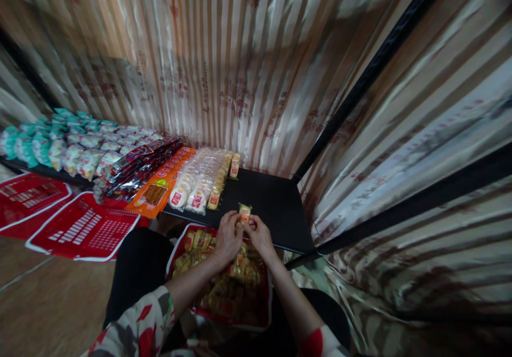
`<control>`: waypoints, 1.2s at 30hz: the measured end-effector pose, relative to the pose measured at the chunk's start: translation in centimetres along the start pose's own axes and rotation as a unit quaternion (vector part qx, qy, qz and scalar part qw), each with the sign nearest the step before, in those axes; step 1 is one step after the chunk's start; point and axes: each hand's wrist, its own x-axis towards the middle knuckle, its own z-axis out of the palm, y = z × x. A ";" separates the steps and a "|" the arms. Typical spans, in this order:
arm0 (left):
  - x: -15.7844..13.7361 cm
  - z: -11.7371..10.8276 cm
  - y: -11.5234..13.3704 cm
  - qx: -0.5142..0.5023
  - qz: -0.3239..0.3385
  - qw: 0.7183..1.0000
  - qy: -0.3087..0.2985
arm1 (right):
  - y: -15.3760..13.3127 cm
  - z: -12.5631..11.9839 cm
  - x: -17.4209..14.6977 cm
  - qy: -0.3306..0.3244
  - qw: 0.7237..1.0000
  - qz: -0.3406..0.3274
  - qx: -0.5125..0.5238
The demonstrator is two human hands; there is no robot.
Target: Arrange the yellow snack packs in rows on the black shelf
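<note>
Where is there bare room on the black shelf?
The shelf is bare between the lined-up yellow packets and its right end, beyond the packet in the fingers. Leftward, snack packs crowd it; the red basket below is heaped with packets.

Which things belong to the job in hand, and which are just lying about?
In use:
left hand and right hand, together on one yellow packet
packet-filled basket below
row of yellow packets
black shelf

Apparently lying about:
white packs
orange bag
teal packs
red baskets at left

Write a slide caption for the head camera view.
Left hand and right hand hold a small wrapped snack at a black shelf of packets, a filled red basket close by.
</note>
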 end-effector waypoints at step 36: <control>15.1 6.0 -3.1 -0.132 -0.134 0.982 0.029 | 0.4 4.9 17.3 0.079 0.992 -0.035 -0.095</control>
